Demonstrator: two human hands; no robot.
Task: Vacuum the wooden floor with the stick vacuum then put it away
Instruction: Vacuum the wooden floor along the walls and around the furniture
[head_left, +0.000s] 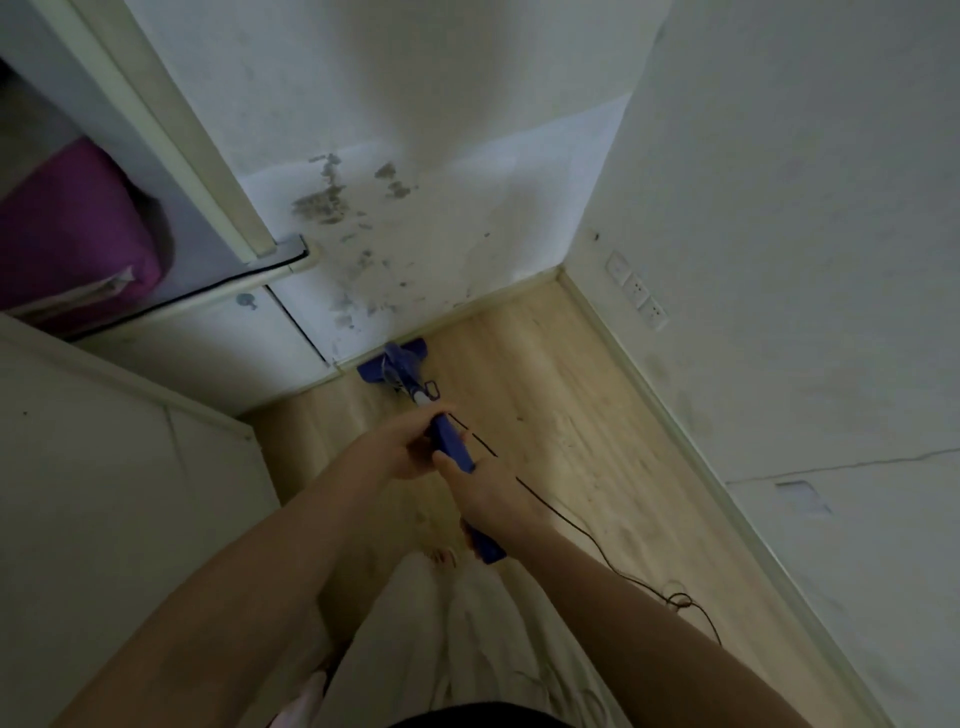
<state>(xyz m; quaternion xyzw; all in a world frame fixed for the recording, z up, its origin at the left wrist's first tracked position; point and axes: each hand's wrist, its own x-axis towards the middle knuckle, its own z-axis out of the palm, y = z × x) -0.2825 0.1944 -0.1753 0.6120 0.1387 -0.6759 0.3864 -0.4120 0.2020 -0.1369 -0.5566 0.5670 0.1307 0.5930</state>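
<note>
A narrow strip of pale wooden floor runs into a corner between two white walls. The far wall carries dark grey patches of peeled or stained paint low down, and the wall on the right has a row of three white sockets set close above the skirting. To the left stands a white cabinet, and behind it an open white door frame with a purple cloth bundle inside. A thin black power cord trails back across the boards on the right, looping near the skirting (it hems in the free floor on that side).

The blue stick vacuum stands on the floor with its flat blue head pushed right up against the far skirting, next to the cabinet's corner. Its blue handle slants back toward the person. The left hand has its fingers curled around the upper shaft, and the right hand is wrapped around the handle lower down, nearer the body. Both hands are closed firmly on it.
</note>
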